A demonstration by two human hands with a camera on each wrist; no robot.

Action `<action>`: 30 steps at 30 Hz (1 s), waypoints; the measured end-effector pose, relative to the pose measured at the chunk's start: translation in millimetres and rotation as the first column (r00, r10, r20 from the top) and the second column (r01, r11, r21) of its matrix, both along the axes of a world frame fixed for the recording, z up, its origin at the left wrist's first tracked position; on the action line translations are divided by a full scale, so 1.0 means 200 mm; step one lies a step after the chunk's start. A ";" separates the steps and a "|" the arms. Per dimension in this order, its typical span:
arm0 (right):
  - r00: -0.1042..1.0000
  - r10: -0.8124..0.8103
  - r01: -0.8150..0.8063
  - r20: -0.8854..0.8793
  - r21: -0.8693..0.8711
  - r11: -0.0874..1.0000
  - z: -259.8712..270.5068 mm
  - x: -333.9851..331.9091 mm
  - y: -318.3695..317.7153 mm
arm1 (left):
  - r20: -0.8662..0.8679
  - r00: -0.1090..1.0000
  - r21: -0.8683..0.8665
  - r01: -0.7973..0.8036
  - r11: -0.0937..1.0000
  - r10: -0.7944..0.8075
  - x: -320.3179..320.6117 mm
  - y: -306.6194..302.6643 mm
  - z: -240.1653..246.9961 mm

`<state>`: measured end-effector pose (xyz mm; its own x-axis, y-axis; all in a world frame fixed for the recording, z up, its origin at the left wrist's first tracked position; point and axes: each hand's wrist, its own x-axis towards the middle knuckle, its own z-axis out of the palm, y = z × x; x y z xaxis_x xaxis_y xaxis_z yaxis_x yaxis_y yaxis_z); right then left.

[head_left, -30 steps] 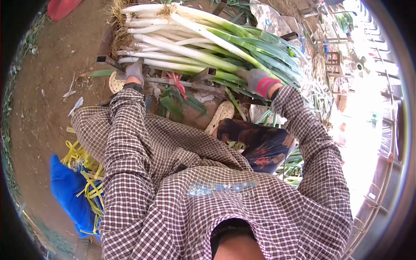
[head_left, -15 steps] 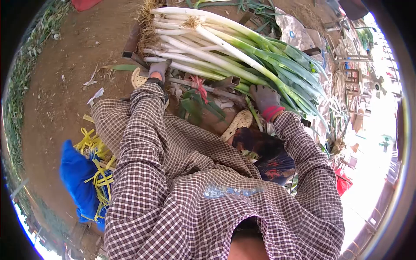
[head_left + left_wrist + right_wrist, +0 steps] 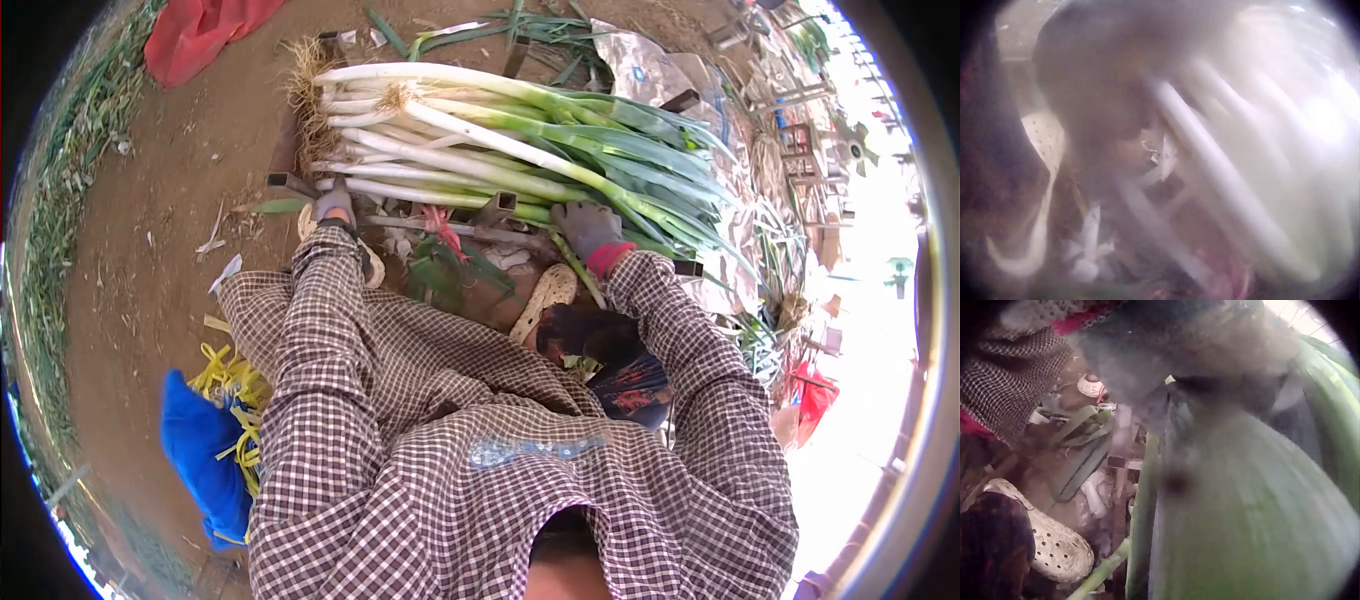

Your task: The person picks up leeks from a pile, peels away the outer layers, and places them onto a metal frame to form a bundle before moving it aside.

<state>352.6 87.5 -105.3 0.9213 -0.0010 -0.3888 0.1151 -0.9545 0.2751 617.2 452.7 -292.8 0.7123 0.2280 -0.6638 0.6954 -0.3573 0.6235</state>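
Observation:
A thick pile of leeks point(image 3: 480, 150) lies across a low metal frame, roots to the left and green leaves to the right. My gloved left hand point(image 3: 333, 200) grips the white end of the nearest leek in the head view. Blurred in the left wrist view, the same hand point(image 3: 1116, 69) has a white shaft point(image 3: 1222, 175) running out from beside it. My gloved right hand point(image 3: 588, 228) holds the near side of the pile where the stalks turn green, its fingers curled over them. A broad green leaf point(image 3: 1241, 512) fills much of the right wrist view, below that hand.
Square metal posts point(image 3: 497, 205) of the frame stick up along the pile. Red ties point(image 3: 442, 228) and loose leaves lie below it, near the perforated shoes point(image 3: 545, 300). A blue bundle with yellow strips point(image 3: 205, 450) sits at the left. Red cloth point(image 3: 205, 40) lies at the back left.
The head view has shifted, and the pile sits lower in it now. My right hand has moved back toward me along the near edge of the leeks. My left hand stays at the white ends.

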 end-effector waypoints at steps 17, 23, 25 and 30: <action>0.880 -0.144 0.080 0.453 0.158 0.984 0.24 0.02 -0.23 | 0.354 0.428 0.597 0.580 0.553 -0.831 -0.63 -0.25 0.40; 0.889 -0.237 0.102 0.392 0.335 0.937 0.38 0.03 -0.26 | 0.400 0.471 0.475 0.627 0.618 -0.786 -0.59 -0.44 0.65; 0.898 -0.232 0.092 0.373 0.356 0.930 0.37 0.07 -0.26 | 0.621 0.582 0.031 0.651 0.758 -0.525 -0.52 -0.50 0.77; 0.931 -0.251 0.029 0.265 0.630 0.776 0.40 0.10 -0.22 | 0.235 0.971 -0.829 0.221 0.514 -0.039 -0.39 -0.70 1.00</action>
